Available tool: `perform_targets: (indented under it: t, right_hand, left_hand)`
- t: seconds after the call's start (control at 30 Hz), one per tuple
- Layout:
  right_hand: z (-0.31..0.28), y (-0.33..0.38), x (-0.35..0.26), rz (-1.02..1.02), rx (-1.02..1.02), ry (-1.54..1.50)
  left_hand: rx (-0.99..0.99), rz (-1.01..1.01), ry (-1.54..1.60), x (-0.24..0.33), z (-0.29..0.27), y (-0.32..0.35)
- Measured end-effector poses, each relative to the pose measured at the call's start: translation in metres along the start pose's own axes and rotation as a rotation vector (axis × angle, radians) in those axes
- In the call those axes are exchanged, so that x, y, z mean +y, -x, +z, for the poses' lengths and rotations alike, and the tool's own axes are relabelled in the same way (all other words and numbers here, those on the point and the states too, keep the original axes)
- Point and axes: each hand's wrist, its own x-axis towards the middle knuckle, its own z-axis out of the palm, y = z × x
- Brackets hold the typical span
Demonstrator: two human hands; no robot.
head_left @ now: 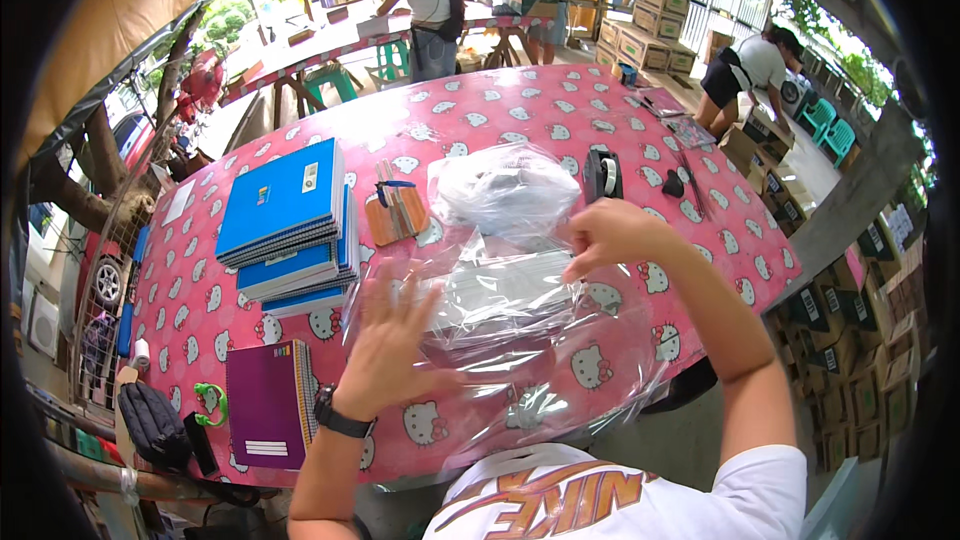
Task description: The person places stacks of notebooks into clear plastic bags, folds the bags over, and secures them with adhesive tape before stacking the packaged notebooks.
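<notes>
In front of me lies a large clear plastic bag [500, 290], with a white stack that looks like paper or notebooks under or inside its shiny film. My left hand [392, 345], a dark watch on its wrist, is spread flat over the bag's left side, slightly blurred. At the bag's right edge my right hand [612, 237] is closed, its fingers curled and seemingly pinching the film. Just beyond sits a bundle of crumpled clear plastic [510, 185]. A black tape dispenser [602, 176] stands past my right hand.
Blue spiral notebooks [280, 195] are stacked at the left, a purple notebook [268, 405] nearer me. A wooden pen holder [396, 212] stands beyond the bag. A black pouch [152, 425] lies far left. Cardboard boxes [850, 340] are piled at the right; several people work beyond the table.
</notes>
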Motion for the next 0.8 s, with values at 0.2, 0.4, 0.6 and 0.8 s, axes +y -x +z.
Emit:
perform_targets:
  t: [0.2, 0.4, 0.6, 0.8]
  right_hand:
    - [0.174, -0.015, -0.028, 0.217, 0.197, -1.722]
    - [0.218, 0.013, -0.080, 0.350, 0.290, -2.413]
    - [0.180, 0.012, -0.104, 0.061, 0.544, -2.149]
    - [0.106, 0.021, -0.081, -0.371, 1.152, -1.716]
  left_hand:
    - [0.419, -0.502, 0.877, -0.012, 0.092, 0.043]
    - [0.273, -0.954, 2.130, 0.013, 0.117, 0.064]
    - [0.325, -0.671, 1.912, 0.010, 0.121, 0.040]
    - [0.614, -0.289, 1.154, 0.021, 0.055, -0.002]
